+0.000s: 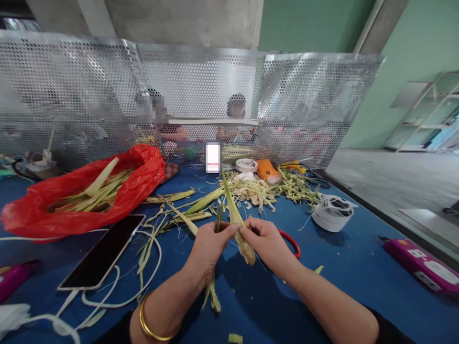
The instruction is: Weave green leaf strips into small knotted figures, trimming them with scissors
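Note:
My left hand (211, 243) and my right hand (263, 241) meet over the middle of the table, thumbs and fingertips pinched on one long pale green husk leaf (234, 208). Its narrow tip points away from me and its broad, yellowish end hangs below my fingers. Through my left hand also runs a bundle of thin green strips (213, 292), with ends showing above and below the fist. A red loop handle (296, 244), like that of scissors, lies just behind my right hand, which hides the rest of it.
A red plastic bag (150, 167) of leaves stands left, near a phone (103, 253) with white cable. Loose husks (204, 200), a scrap heap (254, 188), a white spool (333, 213) and a purple device (423, 263) lie about. Behind a perforated screen (201, 81) sit two people.

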`<state>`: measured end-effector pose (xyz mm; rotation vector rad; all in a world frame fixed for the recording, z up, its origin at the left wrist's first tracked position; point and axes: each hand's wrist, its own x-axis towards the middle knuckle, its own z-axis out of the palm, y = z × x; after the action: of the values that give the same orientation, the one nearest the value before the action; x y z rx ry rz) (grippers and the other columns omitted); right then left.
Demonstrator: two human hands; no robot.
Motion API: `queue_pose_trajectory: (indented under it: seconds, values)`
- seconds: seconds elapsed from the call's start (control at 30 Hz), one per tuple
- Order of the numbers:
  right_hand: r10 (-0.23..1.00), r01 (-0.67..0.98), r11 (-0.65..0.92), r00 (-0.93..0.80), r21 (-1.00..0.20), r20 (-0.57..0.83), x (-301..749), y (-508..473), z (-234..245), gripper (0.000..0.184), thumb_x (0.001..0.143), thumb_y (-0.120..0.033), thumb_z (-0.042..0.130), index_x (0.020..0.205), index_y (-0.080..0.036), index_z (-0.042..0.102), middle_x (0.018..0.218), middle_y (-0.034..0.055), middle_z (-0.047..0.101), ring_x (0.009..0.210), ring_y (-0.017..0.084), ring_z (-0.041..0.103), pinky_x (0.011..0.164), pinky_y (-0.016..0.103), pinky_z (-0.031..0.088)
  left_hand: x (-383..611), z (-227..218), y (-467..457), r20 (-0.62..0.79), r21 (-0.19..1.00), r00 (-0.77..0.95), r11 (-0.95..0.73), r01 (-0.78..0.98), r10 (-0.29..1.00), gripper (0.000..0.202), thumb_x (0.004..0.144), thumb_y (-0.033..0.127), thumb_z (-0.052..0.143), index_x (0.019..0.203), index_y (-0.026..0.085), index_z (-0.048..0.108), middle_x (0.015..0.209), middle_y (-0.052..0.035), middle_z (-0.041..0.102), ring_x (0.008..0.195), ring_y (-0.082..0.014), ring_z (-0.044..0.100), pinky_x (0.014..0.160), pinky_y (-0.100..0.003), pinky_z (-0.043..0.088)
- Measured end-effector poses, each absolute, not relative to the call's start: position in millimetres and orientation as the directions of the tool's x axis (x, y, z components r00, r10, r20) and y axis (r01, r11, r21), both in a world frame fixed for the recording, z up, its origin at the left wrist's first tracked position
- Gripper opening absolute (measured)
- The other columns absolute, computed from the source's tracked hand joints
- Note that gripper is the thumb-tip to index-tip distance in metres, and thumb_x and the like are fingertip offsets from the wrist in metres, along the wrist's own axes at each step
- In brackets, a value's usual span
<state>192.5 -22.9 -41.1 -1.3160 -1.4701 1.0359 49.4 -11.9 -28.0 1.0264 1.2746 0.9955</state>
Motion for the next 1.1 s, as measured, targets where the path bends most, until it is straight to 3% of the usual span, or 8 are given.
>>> queue_pose_trajectory:
  seconds: [0.23,0.47,0.67,0.93,1.1]
  values:
    - [0.995,0.208,0.077,-0.071,-0.975,0.063,193.3,-22.8,-42.0,0.031,0.079,-0.041,0.059,0.061,-0.018,0.049,0.055,-0.0027,0.049,0.052,0.010,0.042,0.050,0.022,0.034,49.3,-27.0,-12.4,-0.251,0.965,0.056,0.254,-0.060,0.966,0.039,0.056,0.046,0.080,0.064,0.014,0.059,0.041,0.0109,0.034,0.040,-0.0037,0.021,0.042,-0.022,0.013]
    - [0.996,0.243,0.089,-0.029,-0.966,0.084,190.5,-24.2,-39.9,0.033,0.078,-0.042,0.059,0.058,-0.018,0.047,0.053,-0.0042,0.042,0.050,0.009,0.035,0.047,0.021,0.030,50.2,-28.7,-12.0,-0.254,0.966,0.039,0.256,-0.038,0.966,0.037,0.059,0.044,0.079,0.071,0.013,0.064,0.041,0.0108,0.035,0.039,-0.0044,0.021,0.042,-0.022,0.015]
    - [0.988,0.368,0.148,-0.024,-0.918,0.150,191.0,-24.3,-44.0,0.026,0.079,-0.037,0.054,0.062,-0.017,0.052,0.055,-0.0042,0.041,0.054,0.010,0.035,0.049,0.022,0.029,52.2,-32.8,-12.5,-0.232,0.972,0.056,0.234,-0.023,0.971,0.034,0.060,0.042,0.078,0.067,0.014,0.061,0.043,0.0092,0.039,0.041,-0.0054,0.026,0.043,-0.022,0.019]
    - [0.981,0.494,0.162,0.010,-0.854,0.192,186.8,-28.7,-41.5,0.025,0.080,-0.030,0.050,0.059,-0.021,0.041,0.053,-0.0042,0.044,0.052,0.011,0.040,0.049,0.022,0.029,53.0,-40.8,-11.1,-0.206,0.978,0.094,0.208,-0.010,0.974,0.030,0.064,0.039,0.073,0.069,0.014,0.058,0.044,0.0092,0.039,0.042,-0.0044,0.027,0.041,-0.020,0.018]
    - [0.988,0.392,0.127,0.029,-0.911,0.150,188.2,-26.5,-42.9,0.026,0.079,-0.035,0.052,0.060,-0.020,0.044,0.054,-0.0037,0.047,0.052,0.011,0.041,0.049,0.023,0.032,52.0,-38.5,-9.8,-0.279,0.956,0.142,0.289,-0.050,0.950,0.038,0.064,0.049,0.072,0.071,0.015,0.056,0.042,0.0098,0.037,0.038,-0.0027,0.022,0.038,-0.019,0.011]
